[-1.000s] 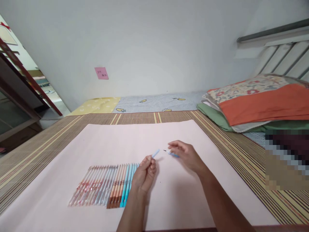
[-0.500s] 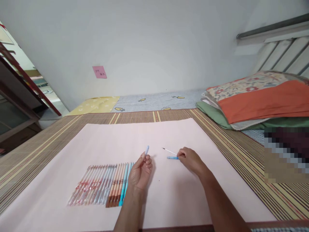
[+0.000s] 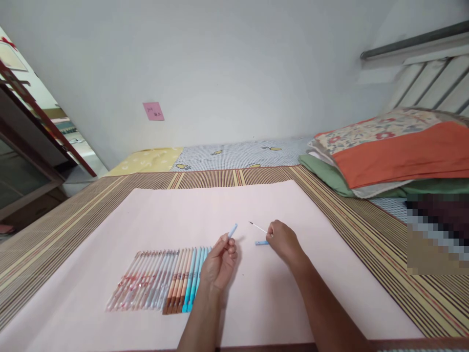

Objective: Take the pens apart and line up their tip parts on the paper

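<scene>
My left hand [image 3: 222, 256] is closed around a pale blue pen part [image 3: 232, 230], its upper end sticking out above the thumb. In my right hand [image 3: 284, 239] is a thin white refill [image 3: 259, 227] with a dark tip pointing left. A short blue pen piece [image 3: 261, 243] extends left from beneath the right fingers; whether it is held or lies on the sheet I cannot tell. Several pens [image 3: 157, 278] lie side by side at the left, clear ones first, then peach-and-brown, then blue [image 3: 194, 278], partly hidden by my left hand and forearm.
A pale pink sheet [image 3: 176, 215] covers much of the striped mat [image 3: 330, 210]. Folded orange and floral bedding [image 3: 399, 151] sits at the right, by a white radiator [image 3: 428, 83]. A pink note [image 3: 153, 111] is on the wall behind.
My left hand has shifted right with its pen part, which now tilts more to the right, uncovering more blue pens. My right hand has turned slightly, with the refill a little higher.
</scene>
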`<state>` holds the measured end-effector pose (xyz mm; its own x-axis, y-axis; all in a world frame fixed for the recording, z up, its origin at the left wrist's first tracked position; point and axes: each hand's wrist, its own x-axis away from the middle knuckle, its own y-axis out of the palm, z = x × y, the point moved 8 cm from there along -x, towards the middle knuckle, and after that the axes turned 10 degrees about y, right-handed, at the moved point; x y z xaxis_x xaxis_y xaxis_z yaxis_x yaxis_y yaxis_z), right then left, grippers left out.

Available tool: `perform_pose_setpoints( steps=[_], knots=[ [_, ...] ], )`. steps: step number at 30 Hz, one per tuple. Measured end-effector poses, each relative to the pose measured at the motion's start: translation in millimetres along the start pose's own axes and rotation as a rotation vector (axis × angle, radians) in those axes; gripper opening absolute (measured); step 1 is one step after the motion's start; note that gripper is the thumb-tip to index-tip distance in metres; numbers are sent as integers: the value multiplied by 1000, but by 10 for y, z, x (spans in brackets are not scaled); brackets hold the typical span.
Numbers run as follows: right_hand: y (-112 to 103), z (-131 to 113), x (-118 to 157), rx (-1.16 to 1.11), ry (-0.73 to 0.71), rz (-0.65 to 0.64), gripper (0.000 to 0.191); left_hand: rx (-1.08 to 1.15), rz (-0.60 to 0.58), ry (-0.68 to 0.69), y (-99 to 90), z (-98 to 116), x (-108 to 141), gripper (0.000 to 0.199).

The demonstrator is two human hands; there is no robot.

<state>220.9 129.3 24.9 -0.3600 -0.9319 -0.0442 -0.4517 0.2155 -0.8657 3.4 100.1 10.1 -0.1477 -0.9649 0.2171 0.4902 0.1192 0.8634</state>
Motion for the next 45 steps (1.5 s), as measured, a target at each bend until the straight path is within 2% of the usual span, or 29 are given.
perform_pose_setpoints(
  steps=[2,4,8,10,12,16,19,27,33,38,45],
  knots=[
    [-33,54,-20,-143,15,43,11,-3,-10,-1,-5,-1,1,10],
    [-61,144,-53,-420,47,41,2,-6,-21,-2,-3,-2,2,9],
    [-129,245,-82,-1049,121,-39,22,-24,-20,18,-1,-2,-3,7],
    [-217,184,-43,-1235,109,-82,30,-40,-10,32,-4,-4,-6,6],
    [-336,80,23,-1324,73,-115,32,-53,-1,43,-8,-6,-9,7],
    [-567,-117,155,-1304,1,-112,34,-74,0,64,-19,1,-15,8],
    [-658,-229,219,-1232,-49,-98,34,-102,-29,77,-19,5,-16,15],
    [-750,-356,333,-1033,-112,-89,31,-209,-88,119,20,20,-8,34],
    [-849,-415,406,-976,-140,-97,30,-361,-131,163,121,76,39,37],
    [-926,-425,438,-973,-180,-42,29,-435,-153,241,200,143,71,37],
    [-869,-467,451,-989,-215,-106,29,-447,-170,275,252,183,102,35]
  ],
)
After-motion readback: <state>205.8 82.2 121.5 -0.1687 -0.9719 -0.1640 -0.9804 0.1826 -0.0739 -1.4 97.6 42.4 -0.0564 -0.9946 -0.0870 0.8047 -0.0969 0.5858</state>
